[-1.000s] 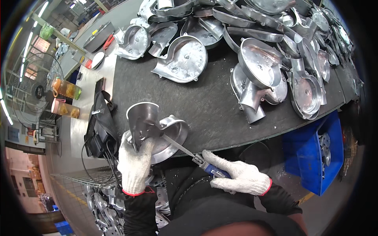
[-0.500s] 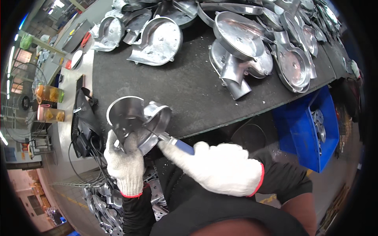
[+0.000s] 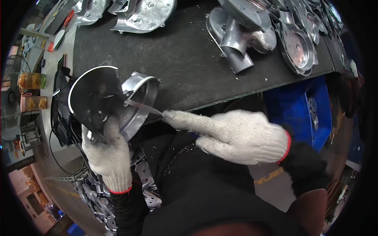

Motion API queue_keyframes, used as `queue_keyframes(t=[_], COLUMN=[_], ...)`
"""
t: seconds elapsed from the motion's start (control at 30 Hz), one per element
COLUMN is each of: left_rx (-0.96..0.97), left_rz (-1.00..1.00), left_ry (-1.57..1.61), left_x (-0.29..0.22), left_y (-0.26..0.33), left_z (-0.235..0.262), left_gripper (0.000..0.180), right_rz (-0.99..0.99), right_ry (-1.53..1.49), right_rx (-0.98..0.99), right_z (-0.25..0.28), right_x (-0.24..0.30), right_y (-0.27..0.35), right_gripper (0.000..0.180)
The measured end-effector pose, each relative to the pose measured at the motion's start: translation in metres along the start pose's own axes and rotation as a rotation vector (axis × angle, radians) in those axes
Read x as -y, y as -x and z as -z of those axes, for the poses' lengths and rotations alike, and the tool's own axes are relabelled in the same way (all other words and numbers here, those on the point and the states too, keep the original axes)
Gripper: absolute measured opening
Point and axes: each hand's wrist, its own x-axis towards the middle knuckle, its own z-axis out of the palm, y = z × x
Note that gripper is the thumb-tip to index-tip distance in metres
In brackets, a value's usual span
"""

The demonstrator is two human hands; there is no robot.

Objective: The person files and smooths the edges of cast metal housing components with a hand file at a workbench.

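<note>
My left hand (image 3: 108, 155), in a white knitted glove with a red cuff, grips a silver snail-shaped metal housing (image 3: 139, 92). Its thumb reaches into the dark inside of the wide curved opening; the other fingers are mostly hidden beneath. My right hand (image 3: 246, 137), gloved the same way, is closed around a hand tool with a thin metal blade (image 3: 145, 107), index finger stretched along it. The blade's tip meets the rim between the housing's two openings. Most of the tool's handle is hidden by the glove; the earlier frame shows it blue.
Similar metal housings (image 3: 147, 15) lie across the far side of the dark worktable (image 3: 185, 67), heaped at the far right. A blue bin (image 3: 287, 106) with metal parts stands right. More parts (image 3: 94, 196) lie low on the left. A black mesh bag (image 3: 61, 106) and drink containers (image 3: 33, 103) sit left.
The view has shifted, so the table's things sit higher. My left hand has tilted the housing, turning its wide opening more toward me. The blade now lies across the rim, its handle covered.
</note>
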Motion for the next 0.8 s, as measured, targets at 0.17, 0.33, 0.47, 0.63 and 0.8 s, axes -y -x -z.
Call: queue_keyframes(t=[0.17, 0.33, 0.47, 0.63, 0.8], left_rx=[0.074, 0.130, 0.124, 0.129, -0.047], left_rz=[0.031, 0.047, -0.022, -0.124, -0.199], left_ry=[0.045, 0.219, 0.192, 0.233, 0.191], left_x=[-0.013, -0.007, -0.004, 0.006, 0.014], left_y=[-0.001, -0.004, -0.011, -0.007, 0.005], left_z=[-0.001, 0.003, -0.004, 0.001, -0.013], left_gripper=[0.042, 0.041, 0.036, 0.031, 0.029], right_rz=[0.230, 0.044, 0.138, 0.240, 0.176], right_ry=[-1.749, -1.267, 0.697, 0.871, 0.491], right_rx=[0.419, -0.002, -0.582, -0.646, -0.373], right_z=[-0.069, -0.063, -0.056, -0.028, -0.013], right_x=[-0.046, -0.031, 0.000, -0.002, -0.012], right_y=[-0.019, 0.006, 0.017, 0.018, -0.003], right_gripper=[0.081, 0.087, 0.077, 0.061, 0.065])
